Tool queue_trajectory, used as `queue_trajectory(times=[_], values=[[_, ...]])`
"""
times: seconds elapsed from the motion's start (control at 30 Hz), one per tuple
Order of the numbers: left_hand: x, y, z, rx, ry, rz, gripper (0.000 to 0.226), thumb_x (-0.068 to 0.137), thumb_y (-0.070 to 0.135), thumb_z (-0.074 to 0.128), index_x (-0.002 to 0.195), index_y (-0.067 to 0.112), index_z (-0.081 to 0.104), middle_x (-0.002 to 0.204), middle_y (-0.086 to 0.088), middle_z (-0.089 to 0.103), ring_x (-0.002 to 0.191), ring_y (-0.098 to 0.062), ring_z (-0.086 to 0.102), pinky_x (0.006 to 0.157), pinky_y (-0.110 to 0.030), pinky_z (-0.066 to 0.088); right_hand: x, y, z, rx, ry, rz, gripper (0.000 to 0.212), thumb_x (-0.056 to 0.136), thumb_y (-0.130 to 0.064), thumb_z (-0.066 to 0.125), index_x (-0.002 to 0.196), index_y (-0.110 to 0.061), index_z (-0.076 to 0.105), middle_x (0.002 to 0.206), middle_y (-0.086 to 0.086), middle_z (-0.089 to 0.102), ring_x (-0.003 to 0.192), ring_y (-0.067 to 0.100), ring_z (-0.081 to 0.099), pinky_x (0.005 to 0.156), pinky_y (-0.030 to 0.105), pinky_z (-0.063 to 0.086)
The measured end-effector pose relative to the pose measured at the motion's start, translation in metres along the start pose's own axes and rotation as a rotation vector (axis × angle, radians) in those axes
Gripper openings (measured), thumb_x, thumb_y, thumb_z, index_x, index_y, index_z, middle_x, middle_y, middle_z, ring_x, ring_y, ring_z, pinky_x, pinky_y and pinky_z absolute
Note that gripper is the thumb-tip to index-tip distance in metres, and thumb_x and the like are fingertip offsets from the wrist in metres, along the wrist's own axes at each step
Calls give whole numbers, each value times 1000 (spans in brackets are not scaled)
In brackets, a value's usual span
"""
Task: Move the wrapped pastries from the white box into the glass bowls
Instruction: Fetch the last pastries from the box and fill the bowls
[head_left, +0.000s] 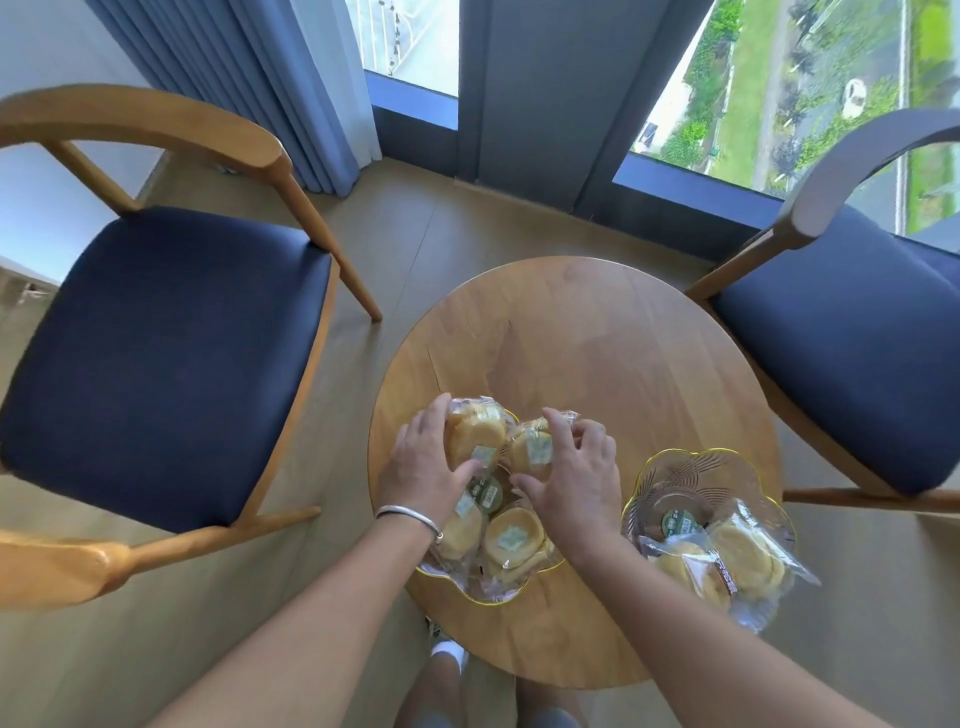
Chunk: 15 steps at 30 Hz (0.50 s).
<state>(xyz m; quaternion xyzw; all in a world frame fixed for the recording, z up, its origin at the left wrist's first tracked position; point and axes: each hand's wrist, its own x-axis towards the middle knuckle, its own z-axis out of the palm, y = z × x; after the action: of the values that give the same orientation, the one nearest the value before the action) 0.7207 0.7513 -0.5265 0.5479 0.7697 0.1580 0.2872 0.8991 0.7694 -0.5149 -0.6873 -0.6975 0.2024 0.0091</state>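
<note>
Around the round wooden table (597, 332) stand two wooden chairs with blue seats, the left chair (171, 358) well apart from it on one side and the right chair (841, 358) close on the other, with a blue curtain (249, 88) and a window (795, 83) beyond the table's far edge. On the table's near half sit two glass bowls: the left bowl (493, 597), heaped with wrapped pastries (511, 538), and the right bowl (691, 473) near the table's right rim, holding more wrapped pastries (727, 564). Over the left bowl, the left hand (421, 462), with a silver bracelet (410, 517) at its wrist, grips one wrapped pastry (475, 436); just beside it the right hand (576, 478) pinches another wrapped pastry (530, 449) with curled fingers.
</note>
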Motion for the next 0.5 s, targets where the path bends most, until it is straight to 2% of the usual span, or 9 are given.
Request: queue_trajectory(times=[0.1, 0.2, 0.27, 0.4, 0.5], values=[[-2, -4, 4, 43, 18, 68, 73, 73, 31, 78, 132, 27, 35, 121, 3, 55, 103, -21, 46, 81, -36, 47, -3, -4, 11, -26, -17, -6, 77, 75, -54, 71, 138, -30, 32, 125, 7, 38, 111, 26, 38, 89, 37, 43], [-1, -6, 7, 62, 32, 53, 68, 69, 30, 80, 123, 26, 38, 113, 3, 56, 97, -22, 48, 76, -38, 47, -5, -7, 21, -8, -7, -7, 67, 80, -46, 65, 136, -27, 34, 125, 9, 39, 110, 27, 38, 86, 38, 44], [0, -7, 8, 112, 37, 53, 67, 66, 31, 82, 117, 27, 37, 109, 3, 56, 96, -23, 50, 74, -40, 47, -4, -7, 25, -6, -7, -13, 66, 78, -43, 69, 134, -27, 37, 122, 8, 39, 108, 27, 38, 84, 37, 45], [3, -10, 7, 34, -63, -69, 61, 69, 34, 81, 104, 32, 32, 104, 4, 48, 92, -23, 52, 72, -36, 46, -1, -9, 28, -23, -45, -13, 67, 76, -39, 75, 130, -29, 36, 119, 6, 38, 109, 26, 38, 79, 35, 48], [0, -13, 4, 59, -153, -117, 59, 70, 41, 80, 103, 30, 31, 101, 1, 47, 90, -26, 54, 73, -37, 46, -1, -11, 24, -31, -103, -22, 75, 76, -37, 76, 135, -29, 30, 127, 7, 37, 116, 27, 37, 83, 35, 47]])
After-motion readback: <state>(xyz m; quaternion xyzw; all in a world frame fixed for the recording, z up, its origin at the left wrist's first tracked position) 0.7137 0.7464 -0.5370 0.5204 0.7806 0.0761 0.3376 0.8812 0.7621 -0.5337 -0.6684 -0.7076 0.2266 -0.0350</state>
